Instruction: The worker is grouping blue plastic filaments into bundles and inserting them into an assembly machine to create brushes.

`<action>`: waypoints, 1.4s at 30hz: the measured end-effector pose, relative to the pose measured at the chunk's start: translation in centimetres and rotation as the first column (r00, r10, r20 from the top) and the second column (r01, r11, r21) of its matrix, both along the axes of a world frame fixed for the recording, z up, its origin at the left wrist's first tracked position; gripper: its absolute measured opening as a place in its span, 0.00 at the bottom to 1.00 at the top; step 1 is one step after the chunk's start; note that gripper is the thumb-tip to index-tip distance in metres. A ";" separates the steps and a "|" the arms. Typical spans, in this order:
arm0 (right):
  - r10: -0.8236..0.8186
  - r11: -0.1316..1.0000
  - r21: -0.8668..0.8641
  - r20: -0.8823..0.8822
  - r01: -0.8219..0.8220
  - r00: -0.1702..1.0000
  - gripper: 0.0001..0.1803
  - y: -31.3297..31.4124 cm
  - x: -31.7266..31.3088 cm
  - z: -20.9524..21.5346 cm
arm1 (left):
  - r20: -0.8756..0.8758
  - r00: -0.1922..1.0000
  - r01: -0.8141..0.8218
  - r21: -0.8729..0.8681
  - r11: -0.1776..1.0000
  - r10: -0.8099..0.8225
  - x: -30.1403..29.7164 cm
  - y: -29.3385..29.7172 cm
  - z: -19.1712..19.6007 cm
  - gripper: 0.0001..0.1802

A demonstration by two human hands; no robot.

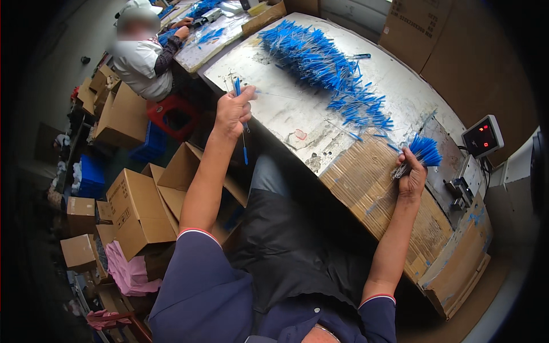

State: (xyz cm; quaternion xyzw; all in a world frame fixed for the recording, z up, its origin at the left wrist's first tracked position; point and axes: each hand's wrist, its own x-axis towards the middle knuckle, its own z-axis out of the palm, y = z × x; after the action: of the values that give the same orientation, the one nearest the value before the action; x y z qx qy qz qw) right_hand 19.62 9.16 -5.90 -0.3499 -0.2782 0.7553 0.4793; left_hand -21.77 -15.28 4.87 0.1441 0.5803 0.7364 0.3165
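Observation:
My left hand [233, 113] is raised off the table's near left edge, its fingers closed on a few thin wires with blue sleeves [237, 87]. One blue-ended wire [246, 155] dangles below that fist. Over the cardboard-covered part of the table, my right hand [413, 178] grips a thick bundle of the same blue-sleeved wires [425, 151], blue ends fanned away from me and pale wire ends showing by the thumb. A large loose pile of blue-sleeved wires [309, 54] spreads across the white tabletop [251, 71]. Their exact kind cannot be made out.
A display with red digits [483, 136] stands at the right, beside a small metal fixture [459, 193]. Flattened cardboard [372, 177] covers the near tabletop. Open cartons [140, 211] crowd the floor at left. A co-worker [143, 57] sits by a red stool [173, 114] at the adjoining table.

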 end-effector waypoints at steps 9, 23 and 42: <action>0.057 0.993 0.104 0.010 -0.058 0.998 0.09 -0.4 1.0 -0.7 | -0.122 0.896 -0.444 -0.201 0.873 0.428 -13.8 -11.7 -8.1 0.07; 0.012 0.952 0.301 0.132 -0.052 0.991 0.16 -2.1 -0.2 1.7 | 0.413 0.897 -0.251 0.179 0.951 0.160 -9.3 -5.0 -6.2 0.09; -0.049 0.957 0.286 -0.021 0.053 0.999 0.17 -5.5 -3.9 3.8 | 0.810 0.555 -0.120 0.302 0.946 -0.188 23.4 21.3 -7.4 0.18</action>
State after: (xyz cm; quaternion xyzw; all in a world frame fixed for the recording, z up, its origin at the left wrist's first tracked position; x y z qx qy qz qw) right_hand 15.77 3.67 -2.13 -0.2785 -0.3723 0.6969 0.5460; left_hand 1.67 6.04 -2.55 -0.1590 0.2304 0.7948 0.5384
